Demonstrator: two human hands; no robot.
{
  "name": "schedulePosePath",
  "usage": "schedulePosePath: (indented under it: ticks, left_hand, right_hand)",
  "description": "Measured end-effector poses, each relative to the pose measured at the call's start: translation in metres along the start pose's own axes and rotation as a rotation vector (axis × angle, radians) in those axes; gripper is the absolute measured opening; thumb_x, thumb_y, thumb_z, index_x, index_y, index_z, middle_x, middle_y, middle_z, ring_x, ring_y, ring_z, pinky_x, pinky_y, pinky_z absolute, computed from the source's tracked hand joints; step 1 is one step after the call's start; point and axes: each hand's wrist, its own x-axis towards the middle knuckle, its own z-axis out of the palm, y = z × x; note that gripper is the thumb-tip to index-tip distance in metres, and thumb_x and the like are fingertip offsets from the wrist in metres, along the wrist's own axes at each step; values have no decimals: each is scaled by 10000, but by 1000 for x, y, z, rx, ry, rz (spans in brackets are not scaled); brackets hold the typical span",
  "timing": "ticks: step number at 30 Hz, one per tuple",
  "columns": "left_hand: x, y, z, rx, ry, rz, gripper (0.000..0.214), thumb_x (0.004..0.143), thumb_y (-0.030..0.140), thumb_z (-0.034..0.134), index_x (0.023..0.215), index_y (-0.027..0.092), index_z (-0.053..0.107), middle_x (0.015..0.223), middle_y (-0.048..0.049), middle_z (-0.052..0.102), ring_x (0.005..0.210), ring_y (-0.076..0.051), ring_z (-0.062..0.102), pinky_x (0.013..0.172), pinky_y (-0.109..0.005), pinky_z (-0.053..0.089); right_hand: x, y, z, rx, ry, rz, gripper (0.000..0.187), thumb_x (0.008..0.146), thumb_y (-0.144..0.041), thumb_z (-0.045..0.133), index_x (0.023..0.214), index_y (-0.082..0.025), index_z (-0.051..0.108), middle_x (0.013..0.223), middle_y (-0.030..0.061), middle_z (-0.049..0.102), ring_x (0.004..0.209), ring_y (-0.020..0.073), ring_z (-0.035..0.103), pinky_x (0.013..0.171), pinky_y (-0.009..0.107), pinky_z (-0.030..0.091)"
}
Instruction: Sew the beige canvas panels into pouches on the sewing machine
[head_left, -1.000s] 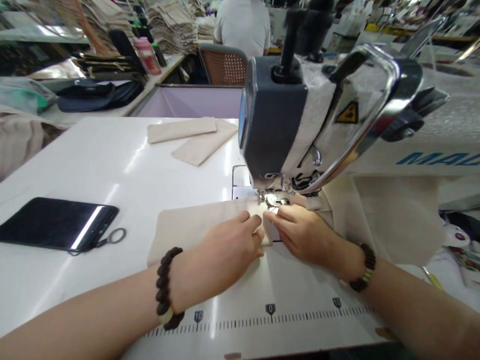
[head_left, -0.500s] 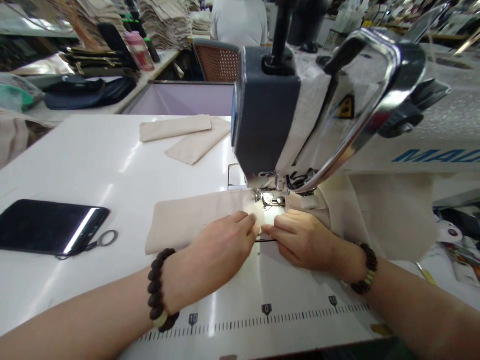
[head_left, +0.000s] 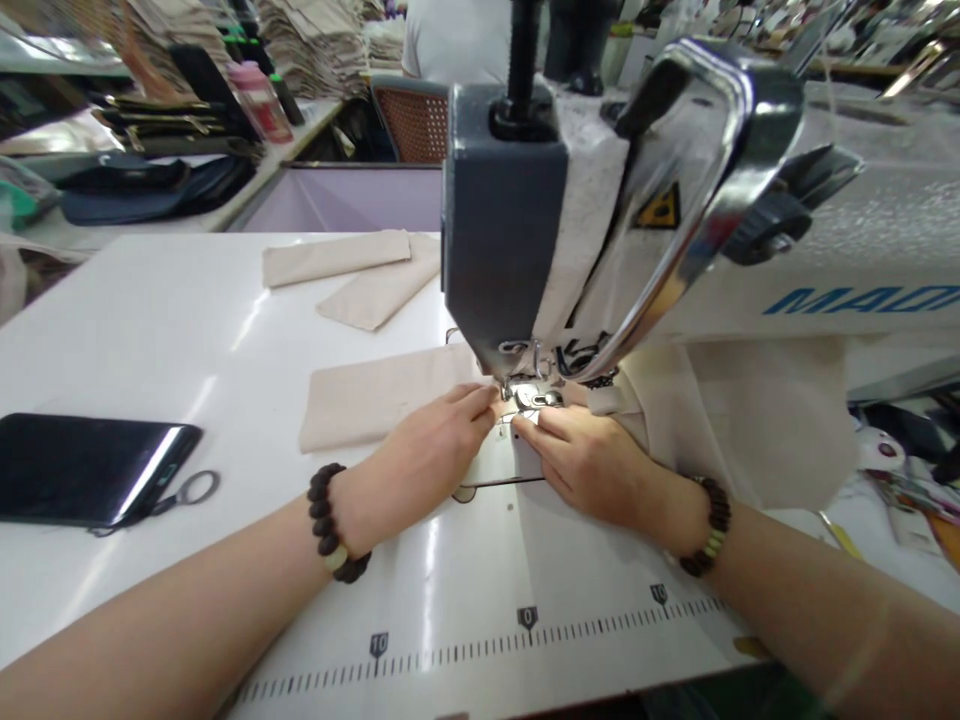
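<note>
A flat beige fabric piece (head_left: 367,400) lies on the white sewing table, its right end under the presser foot (head_left: 529,397) of the sewing machine (head_left: 502,220). My left hand (head_left: 427,445) presses the near right part of this piece, fingers together, tips close to the foot. On the other side of the foot, my right hand (head_left: 600,460) has its fingers bent and drawn together at the edge of a larger beige cloth (head_left: 765,420). Its index fingertip rests by the metal needle plate (head_left: 499,465). The fingers' undersides are hidden.
Two beige strips (head_left: 337,258) lie behind on the table. A black phone (head_left: 82,465) with a ring strap (head_left: 199,487) is at left. A printed ruler scale (head_left: 450,655) runs along the front edge. A person (head_left: 454,40) sits beyond, near a brown chair (head_left: 411,122).
Both hands have moved slightly forward, away from me. The fabric piece under my left hand has slid farther back with it. The whole view has shifted a little.
</note>
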Motion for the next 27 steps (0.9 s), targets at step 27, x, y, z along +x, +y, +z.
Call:
schedulePosePath:
  ticks: [27]
  left_hand:
    - [7,4,-11,232,-113,-87,319,888,66,380,1183,60,500,1186,-152,561,1138,-240,500,962,-385,416]
  right_hand:
    - [-1,-1,-2,11,-97,57,255,825,-84,418,1018,-104,584,772,62,584,683,171,495,644,292,342]
